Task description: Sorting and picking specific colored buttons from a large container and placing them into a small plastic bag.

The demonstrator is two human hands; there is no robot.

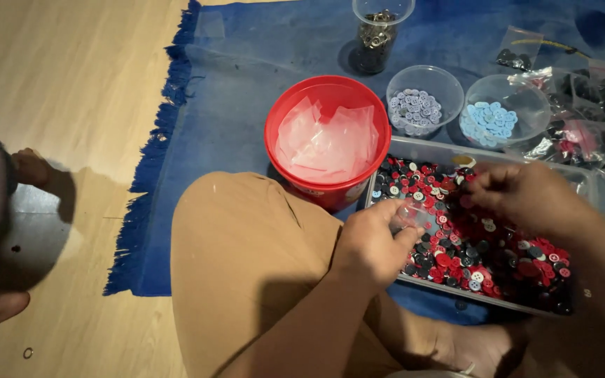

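The left hand (369, 245) holds a small clear plastic bag (412, 214) over the near left part of a shallow clear tray (414, 148), its fingers curled and pinching the bag's edge. The right hand (519, 192) hovers just beside it over the middle of the tray, fingertips pressed together as if nipping something tiny; what they pinch is too small to tell. The tray is filled with mixed red, black and white buttons (484, 255) and rests on a blue fringed rug (232, 91) laid on a wooden floor (57, 84). Touching the tray's far left corner stands a red bucket (285, 122) holding empty clear plastic bags (327, 140). Beyond the tray, toward the rug's far edge, sit a clear cup of pale grey buttons (415, 108), a clear cup of light blue buttons (490, 119), and a taller clear cup of dark metal pieces (376, 38). Filled bags of dark buttons (589, 105) lie at the rug's far right. The person's knee in tan trousers (246, 252) sits just beside the bucket.
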